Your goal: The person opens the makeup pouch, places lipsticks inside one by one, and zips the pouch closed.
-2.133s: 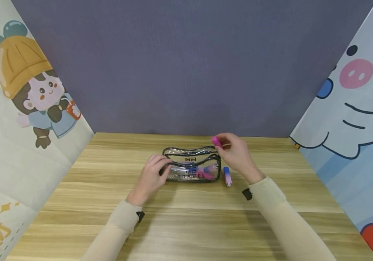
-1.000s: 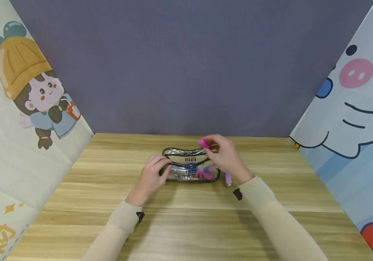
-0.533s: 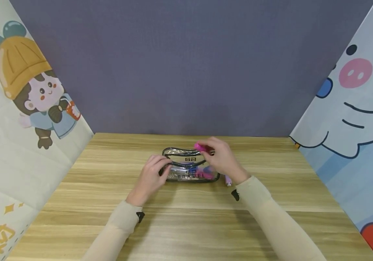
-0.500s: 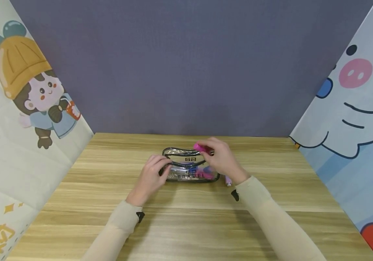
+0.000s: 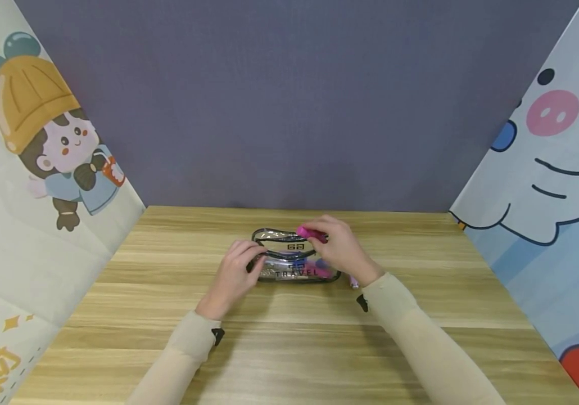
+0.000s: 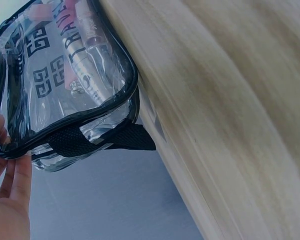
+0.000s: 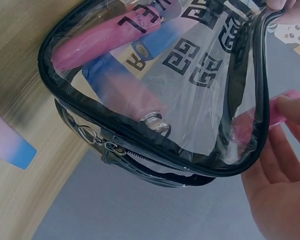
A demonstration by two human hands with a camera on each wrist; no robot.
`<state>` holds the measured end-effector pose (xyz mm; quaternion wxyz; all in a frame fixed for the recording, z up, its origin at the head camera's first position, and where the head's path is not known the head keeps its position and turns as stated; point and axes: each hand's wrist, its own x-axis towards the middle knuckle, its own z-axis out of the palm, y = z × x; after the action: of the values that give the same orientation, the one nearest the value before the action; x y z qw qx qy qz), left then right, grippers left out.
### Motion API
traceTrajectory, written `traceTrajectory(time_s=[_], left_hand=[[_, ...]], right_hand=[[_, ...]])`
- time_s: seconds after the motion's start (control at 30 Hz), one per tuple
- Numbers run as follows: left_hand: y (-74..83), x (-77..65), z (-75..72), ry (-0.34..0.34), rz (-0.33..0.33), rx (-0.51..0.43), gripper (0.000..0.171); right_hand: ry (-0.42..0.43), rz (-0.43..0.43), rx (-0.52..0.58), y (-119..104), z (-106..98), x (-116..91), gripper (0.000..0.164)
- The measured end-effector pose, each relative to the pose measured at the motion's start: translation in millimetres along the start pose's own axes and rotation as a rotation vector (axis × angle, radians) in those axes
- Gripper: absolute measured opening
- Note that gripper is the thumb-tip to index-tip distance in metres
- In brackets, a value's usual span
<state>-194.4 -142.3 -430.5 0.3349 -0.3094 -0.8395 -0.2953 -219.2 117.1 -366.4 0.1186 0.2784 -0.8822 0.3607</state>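
A clear zip pouch (image 5: pixel 297 274) with black piping and the word TRAVEL stands on the table with its top open. My left hand (image 5: pixel 233 274) pinches the left end of its front rim, thumb and fingers on either side of the piping (image 6: pixel 20 150). Between thumb and fingers, my right hand (image 5: pixel 344 247) holds a small pink cosmetic tube (image 5: pixel 306 232) at the opening's right end. In the right wrist view, part of that pink tube (image 7: pixel 285 107) shows through the clear plastic. Inside lie several tubes, among them a deep pink one (image 7: pixel 107 37) and a blue-pink one (image 7: pixel 120 87).
A pink-and-blue tube (image 7: pixel 10 140) lies on the table right of the pouch, mostly hidden by my right hand in the head view. The wooden table (image 5: pixel 289 343) meets a grey wall (image 5: pixel 289 112) behind, with cartoon-printed panels (image 5: pixel 547 185) at both sides.
My right hand has moved left and slightly down with the pink tube, from beyond the pouch's right end to its opening. The left hand keeps its grip on the rim.
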Motion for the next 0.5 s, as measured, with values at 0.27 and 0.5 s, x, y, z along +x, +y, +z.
traceTrajectory(time_s=[0.27,0.5], left_hand=[[-1.0,-0.6,0.1,0.001,0.002,-0.002,0.020],[-1.6,-0.3,0.1,0.002,0.000,-0.006,0.020]], right_hand=[[-0.023,-0.003,0.004,-2.0,1.6,0.1,0.033],[-0.025,-0.011,0.009,-2.7,3.9,1.5,0.033]])
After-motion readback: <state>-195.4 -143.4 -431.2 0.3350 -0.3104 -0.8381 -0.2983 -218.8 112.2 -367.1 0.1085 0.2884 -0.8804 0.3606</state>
